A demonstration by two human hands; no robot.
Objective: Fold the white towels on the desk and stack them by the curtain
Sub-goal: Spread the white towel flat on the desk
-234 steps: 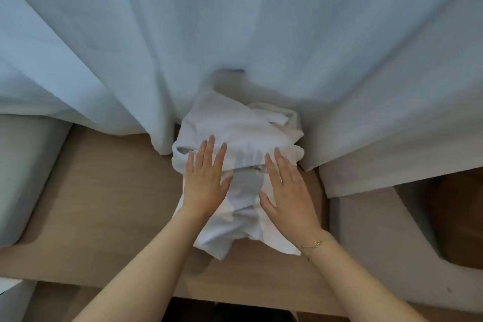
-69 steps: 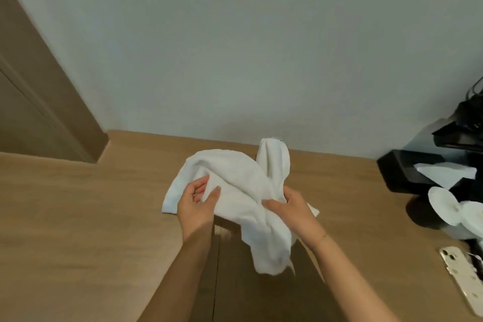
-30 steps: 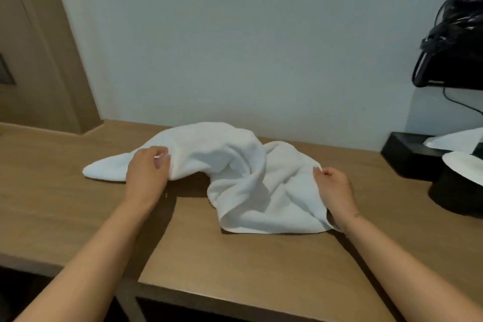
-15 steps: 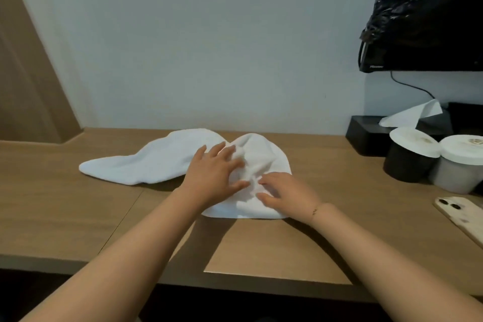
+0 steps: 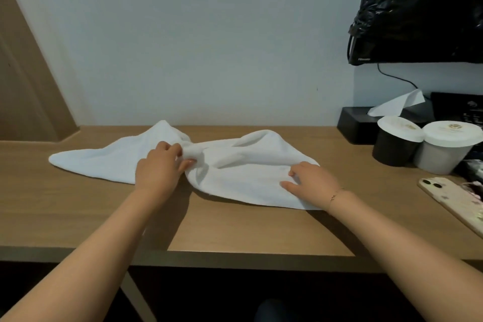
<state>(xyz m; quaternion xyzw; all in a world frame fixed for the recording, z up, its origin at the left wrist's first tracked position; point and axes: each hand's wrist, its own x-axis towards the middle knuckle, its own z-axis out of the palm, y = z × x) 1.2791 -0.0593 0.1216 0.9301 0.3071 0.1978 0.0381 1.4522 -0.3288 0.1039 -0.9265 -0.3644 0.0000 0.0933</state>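
Note:
A white towel (image 5: 243, 165) lies crumpled and twisted across the wooden desk (image 5: 235, 227), spread left to right with a bunched knot at its middle. My left hand (image 5: 159, 167) pinches that bunched middle part with curled fingers. My right hand (image 5: 311, 181) grips the towel's right near edge, fingers curled into the cloth. The towel's left end tapers flat toward the left of the desk. No curtain or towel stack is in view.
At the right stand a black cup (image 5: 394, 144) and a white cup (image 5: 444, 148), both lidded, with a black tissue box (image 5: 358, 124) behind them. A phone (image 5: 454, 198) lies near the right edge. A black bag (image 5: 418, 8) hangs on the wall.
Half a second ago both hands were together on the bunched towel. My right hand has since drawn the cloth out to the right, and the towel now lies wider.

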